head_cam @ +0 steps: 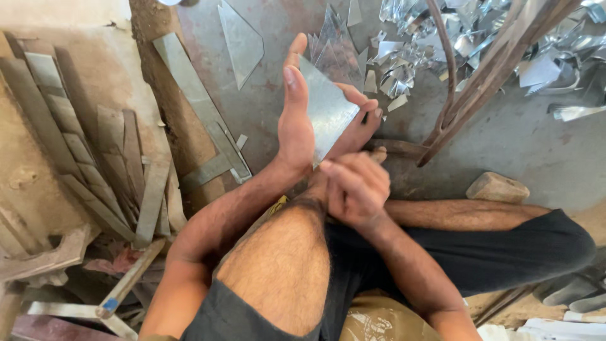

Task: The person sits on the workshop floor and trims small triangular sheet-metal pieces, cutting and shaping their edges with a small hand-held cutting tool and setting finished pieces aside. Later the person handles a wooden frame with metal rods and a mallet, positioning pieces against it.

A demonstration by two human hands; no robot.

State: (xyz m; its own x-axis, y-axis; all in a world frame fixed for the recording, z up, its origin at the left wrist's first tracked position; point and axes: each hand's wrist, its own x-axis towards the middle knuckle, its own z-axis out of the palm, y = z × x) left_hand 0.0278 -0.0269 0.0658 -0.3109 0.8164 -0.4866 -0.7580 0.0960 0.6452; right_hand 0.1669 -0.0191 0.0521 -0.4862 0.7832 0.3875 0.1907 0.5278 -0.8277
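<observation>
Two bare hands work low over a grey floor (524, 139), seen from above past a raised knee. The left hand (295, 117) stands open and edge-up, its fingers straight and its palm pressed flat against a shiny metal sheet (325, 107), a roughly four-sided offcut tilted on one corner just above the knee. A foot (356, 129) lies behind the sheet and touches its far side. The right hand (355, 186) is curled shut just below the sheet's lower corner, close around a wooden handle (379, 153) whose tip pokes out past the knuckles; what is on the handle's end cannot be seen. No box, tray or bin shows anywhere: everything lies loose. A heap of bright metal scraps (404, 69) spreads over the floor beyond the sheet, with a flat pointed offcut (243, 41) apart from it to the left. Long flat metal strips (95, 164) lie fanned out on the far left. A wooden block (497, 187) sits on the floor to the right, near the stretched leg.
</observation>
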